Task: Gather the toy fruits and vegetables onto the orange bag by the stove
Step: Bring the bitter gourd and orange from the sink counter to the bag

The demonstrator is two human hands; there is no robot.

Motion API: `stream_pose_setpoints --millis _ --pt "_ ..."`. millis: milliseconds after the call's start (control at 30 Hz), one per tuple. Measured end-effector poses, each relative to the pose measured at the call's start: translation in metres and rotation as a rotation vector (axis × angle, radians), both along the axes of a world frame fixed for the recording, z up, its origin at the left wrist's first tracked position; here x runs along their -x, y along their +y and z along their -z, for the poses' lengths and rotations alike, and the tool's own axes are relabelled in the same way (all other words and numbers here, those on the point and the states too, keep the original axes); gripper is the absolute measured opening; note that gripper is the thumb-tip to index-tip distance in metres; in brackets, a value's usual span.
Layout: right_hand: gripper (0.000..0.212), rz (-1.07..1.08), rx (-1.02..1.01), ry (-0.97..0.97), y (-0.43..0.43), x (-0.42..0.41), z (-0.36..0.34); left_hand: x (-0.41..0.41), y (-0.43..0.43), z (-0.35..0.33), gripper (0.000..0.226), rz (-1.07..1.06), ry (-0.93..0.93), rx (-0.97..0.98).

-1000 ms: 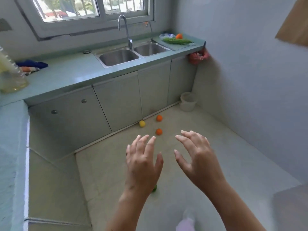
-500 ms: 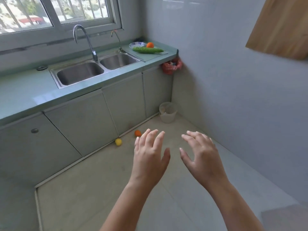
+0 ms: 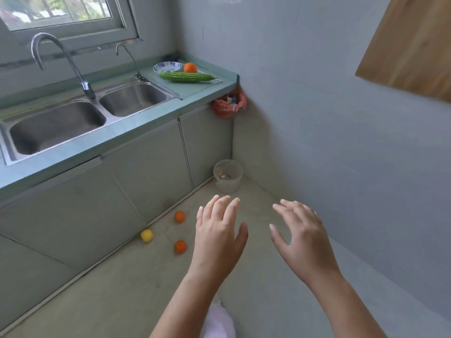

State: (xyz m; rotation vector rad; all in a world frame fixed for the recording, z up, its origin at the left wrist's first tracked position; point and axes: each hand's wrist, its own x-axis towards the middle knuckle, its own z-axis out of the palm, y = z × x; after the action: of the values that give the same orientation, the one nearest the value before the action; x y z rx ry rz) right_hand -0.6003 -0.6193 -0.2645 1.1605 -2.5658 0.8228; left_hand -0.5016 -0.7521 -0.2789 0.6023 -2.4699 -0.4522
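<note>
While spread wide over the grey floor (image 3: 117,289), gripping nothing: left hand (image 3: 217,240), right hand (image 3: 302,242). Just left, on that floor: upper round orange toy fruit (image 3: 179,216), lower round orange toy fruit (image 3: 180,246), round yellow toy fruit (image 3: 146,235).

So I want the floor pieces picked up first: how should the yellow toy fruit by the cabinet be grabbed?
Probably from above, fingers closing round its middle. The yellow toy fruit is a small ball, so its shape favours no side, but the cabinet stands right behind it, so come in from the open floor side. The left hand, open and empty, is nearer.
</note>
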Motion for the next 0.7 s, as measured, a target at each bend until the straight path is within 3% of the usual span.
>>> stream_pose_setpoints --millis 300,700 --pt "0.044 -0.082 0.041 0.064 -0.164 0.102 -0.034 0.096 -0.141 -0.019 0.043 -0.036 0.077 0.037" --pt "0.043 -0.125 0.049 0.011 -0.268 0.199 -0.012 0.175 -0.241 0.005 0.047 -0.116 -0.014 -0.062"
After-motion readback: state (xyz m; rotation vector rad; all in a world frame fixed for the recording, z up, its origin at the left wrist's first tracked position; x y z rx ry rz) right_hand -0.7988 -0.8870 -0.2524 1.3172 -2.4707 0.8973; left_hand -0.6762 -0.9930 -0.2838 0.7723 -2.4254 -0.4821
